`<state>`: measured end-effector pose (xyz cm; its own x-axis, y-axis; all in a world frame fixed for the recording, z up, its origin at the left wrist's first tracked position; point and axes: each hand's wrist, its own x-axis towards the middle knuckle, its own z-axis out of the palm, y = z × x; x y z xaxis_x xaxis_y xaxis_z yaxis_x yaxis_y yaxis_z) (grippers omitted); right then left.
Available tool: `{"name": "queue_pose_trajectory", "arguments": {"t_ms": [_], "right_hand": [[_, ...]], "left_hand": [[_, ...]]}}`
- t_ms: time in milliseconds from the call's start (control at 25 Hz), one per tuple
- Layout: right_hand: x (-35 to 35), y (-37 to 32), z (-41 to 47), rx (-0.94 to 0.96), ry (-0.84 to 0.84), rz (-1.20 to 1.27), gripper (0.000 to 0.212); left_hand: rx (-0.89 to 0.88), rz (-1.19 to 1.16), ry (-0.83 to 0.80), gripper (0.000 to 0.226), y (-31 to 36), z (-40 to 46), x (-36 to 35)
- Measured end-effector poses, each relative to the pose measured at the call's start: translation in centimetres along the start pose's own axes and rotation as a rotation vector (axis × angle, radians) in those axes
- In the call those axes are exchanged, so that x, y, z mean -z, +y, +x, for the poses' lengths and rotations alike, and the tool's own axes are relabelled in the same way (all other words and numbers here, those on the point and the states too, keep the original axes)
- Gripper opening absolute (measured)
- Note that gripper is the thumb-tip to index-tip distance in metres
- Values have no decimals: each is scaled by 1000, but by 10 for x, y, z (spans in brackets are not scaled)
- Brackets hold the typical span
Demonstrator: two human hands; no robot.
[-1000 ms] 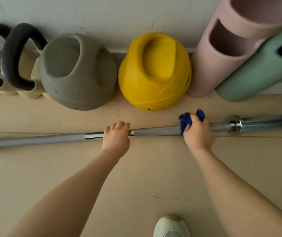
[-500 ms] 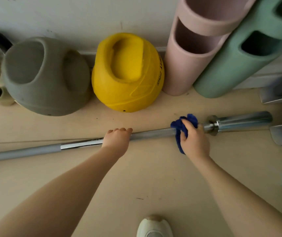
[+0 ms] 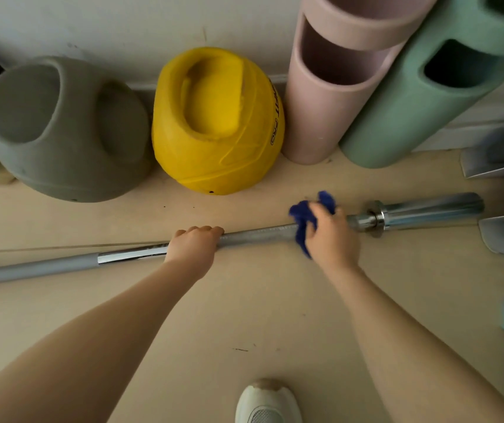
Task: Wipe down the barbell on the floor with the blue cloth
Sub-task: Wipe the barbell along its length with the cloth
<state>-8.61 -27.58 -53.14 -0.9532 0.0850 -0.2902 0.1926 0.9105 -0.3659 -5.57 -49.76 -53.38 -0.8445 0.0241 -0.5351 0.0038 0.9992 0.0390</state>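
Barbell [image 3: 253, 235]: lies on the beige floor [image 3: 244, 315], running left to right just in front of the equipment along the wall, chrome sleeve at the right end.
Left hand [image 3: 194, 247]: fingers curled over the top of the shaft near its middle, gripping it.
Right hand [image 3: 331, 236]: closed around the blue cloth [image 3: 305, 221], which is bunched against the shaft just left of the collar; cloth ends stick out above and below the fingers.
Nearby: grey weight [image 3: 64, 129], yellow weight [image 3: 217, 123], pink roller [image 3: 336, 87] and green roller [image 3: 421, 96] stand against the wall; a white shoe [image 3: 267, 403] shows at the bottom edge.
Change: compared with half a second ago, both hands hold the same spots on the bar; the cloth sits slightly more bunched on top.
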Motion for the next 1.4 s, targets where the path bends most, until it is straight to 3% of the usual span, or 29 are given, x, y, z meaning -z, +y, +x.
{"name": "queue_pose_trajectory", "arguments": {"t_ms": [120,200,320,400,560,680,800,840,1000,1200,1280,1400], "right_hand": [[5,-2,6,-333,120,127,28],[-10,-35,-14,-220,59,186,29],[-28,-57,-36,110,-107,100,32],[-21,-41,-21,109,-95,-11,32],[-15,-33,-19,-123,13,-21,28],[-39,-80,-55,88,-109,49,35],[-51,-93,-64,351,-281,-42,38],[-48,-87,-58,355,-303,-84,37],[-43,-77,-54,30,-161,-55,33],[-69,-131,-99,344,-384,-49,33],[-58,-113,-83,288,-313,-194,31],[-42,-87,-67,23,-176,-263,24]], "left_hand": [[-16,-6,45,35,2,-2,-1],[-11,-22,18,41,3,-2,2],[53,-65,-53,35,-4,-4,9],[37,-93,-65,30,-9,-6,11],[-68,-186,-94,40,-23,-13,6],[-42,-227,-121,55,-43,-17,4],[10,-342,-121,46,-62,-25,0],[9,-331,-124,43,-67,-30,-2],[-64,-234,-163,25,-73,-41,-13],[-33,-159,-140,25,-66,-42,-20],[-21,-174,-106,20,-64,-45,-23],[9,-248,-67,13,-63,-50,-26]]}}
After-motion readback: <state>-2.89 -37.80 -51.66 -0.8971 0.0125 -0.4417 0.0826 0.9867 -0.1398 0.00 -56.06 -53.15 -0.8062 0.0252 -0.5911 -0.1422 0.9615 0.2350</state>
